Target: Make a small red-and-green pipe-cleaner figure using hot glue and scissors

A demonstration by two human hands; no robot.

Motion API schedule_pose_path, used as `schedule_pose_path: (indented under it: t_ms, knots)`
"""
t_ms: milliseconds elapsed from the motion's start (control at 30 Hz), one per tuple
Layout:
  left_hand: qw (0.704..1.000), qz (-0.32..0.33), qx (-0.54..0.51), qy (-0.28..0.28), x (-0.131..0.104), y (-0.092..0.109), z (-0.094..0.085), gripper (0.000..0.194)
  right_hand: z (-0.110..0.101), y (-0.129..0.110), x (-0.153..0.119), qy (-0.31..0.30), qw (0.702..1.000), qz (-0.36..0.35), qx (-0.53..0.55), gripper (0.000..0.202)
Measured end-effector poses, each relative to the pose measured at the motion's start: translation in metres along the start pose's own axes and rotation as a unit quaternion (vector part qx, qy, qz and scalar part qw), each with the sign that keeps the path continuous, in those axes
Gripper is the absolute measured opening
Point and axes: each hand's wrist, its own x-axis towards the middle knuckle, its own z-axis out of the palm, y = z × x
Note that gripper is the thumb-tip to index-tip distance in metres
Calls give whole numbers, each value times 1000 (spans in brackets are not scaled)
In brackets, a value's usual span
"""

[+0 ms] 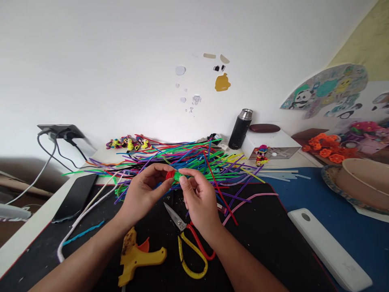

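My left hand [145,191] and my right hand [199,196] meet above the black mat [261,235], both pinching a small red and green pipe-cleaner piece [174,176]. The left fingers grip its red end, the right fingers its green end. Just behind my hands lies a big loose pile of coloured pipe cleaners [194,160]. Below my hands, scissors with red and yellow handles [190,237] lie on the mat, and a yellow glue gun [136,255] lies to their left.
A black phone [75,196] and a white cable [88,207] lie at the left. A black flask [240,129] and white box [273,144] stand at the back. A white bar-shaped device [330,247] and a straw hat [361,182] rest at the right.
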Motion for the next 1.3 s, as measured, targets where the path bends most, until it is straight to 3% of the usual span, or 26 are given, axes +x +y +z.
schedule_pose_path:
  t_ms: [567, 1067, 1300]
  knots:
    - [1000, -5, 10, -10, -3, -4, 1, 26, 2, 1, 0, -29, 1000, 2, -6, 34]
    - [997, 42, 58, -7, -5, 2, 3, 14, 2, 5, 1, -36, 999, 20, 1, 37]
    - [995, 35, 88, 2, -2, 0, 5, 17, 2, 5, 2, -40, 998, 31, -27, 40]
